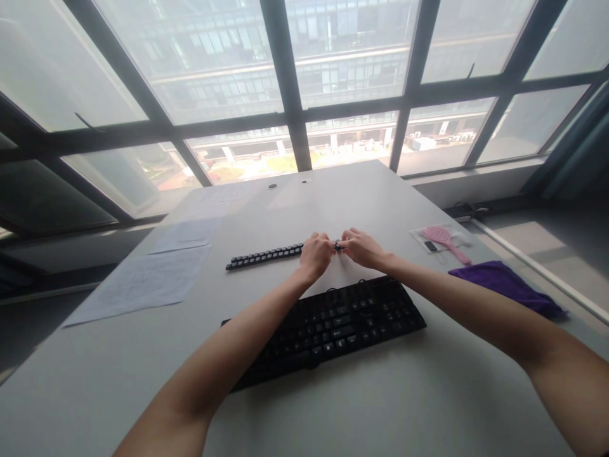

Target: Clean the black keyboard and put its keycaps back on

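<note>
Both of my hands meet above the white table, just beyond a full-size black keyboard (342, 324). My left hand (316, 254) has its fingers closed in a pinch and covers the right end of a long strip of black keycaps (264, 256) lined up in two rows. Close on its right, my right hand (361, 247) is also pinched shut, fingertips facing the left ones. Between the two sets of fingertips a small black piece (337, 245) shows, which looks like a keycap. My left forearm hides part of the keyboard's left side.
Printed sheets of paper (143, 279) lie on the left of the table (361, 203). On the right are a pink hand-held item (442, 238) on a clear bag, a small black object (431, 246) and a purple cloth (507, 285). Large windows stand beyond the far edge.
</note>
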The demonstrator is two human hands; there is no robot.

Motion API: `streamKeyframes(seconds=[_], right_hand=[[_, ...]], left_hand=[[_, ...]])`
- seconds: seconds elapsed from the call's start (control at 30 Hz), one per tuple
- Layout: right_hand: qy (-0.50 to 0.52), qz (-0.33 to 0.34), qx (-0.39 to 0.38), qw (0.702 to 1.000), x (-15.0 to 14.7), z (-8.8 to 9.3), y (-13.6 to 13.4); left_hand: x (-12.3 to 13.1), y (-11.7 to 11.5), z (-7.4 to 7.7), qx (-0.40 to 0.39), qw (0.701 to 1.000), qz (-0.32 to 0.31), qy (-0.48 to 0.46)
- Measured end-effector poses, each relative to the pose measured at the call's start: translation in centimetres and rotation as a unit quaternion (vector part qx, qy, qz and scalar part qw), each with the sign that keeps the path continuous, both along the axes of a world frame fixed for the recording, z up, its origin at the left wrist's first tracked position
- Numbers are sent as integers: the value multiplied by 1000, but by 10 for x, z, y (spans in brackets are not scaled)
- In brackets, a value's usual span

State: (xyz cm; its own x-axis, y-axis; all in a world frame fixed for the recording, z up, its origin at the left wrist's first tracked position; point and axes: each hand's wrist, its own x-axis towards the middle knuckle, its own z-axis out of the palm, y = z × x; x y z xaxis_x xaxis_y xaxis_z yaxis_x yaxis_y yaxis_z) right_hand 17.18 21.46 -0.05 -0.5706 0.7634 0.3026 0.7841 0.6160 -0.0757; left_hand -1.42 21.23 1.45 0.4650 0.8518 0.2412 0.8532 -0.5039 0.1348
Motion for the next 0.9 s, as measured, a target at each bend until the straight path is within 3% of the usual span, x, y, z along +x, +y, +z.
streamKeyframes(seconds=[0.27, 0.9], right_hand=[[7, 30, -9, 999, 1, -4, -1], [125, 30, -66, 989, 9, -14, 5]], left_hand=[[-4, -1, -6, -7, 1000, -12, 0], [-17, 1, 2, -35, 998, -15, 43]])
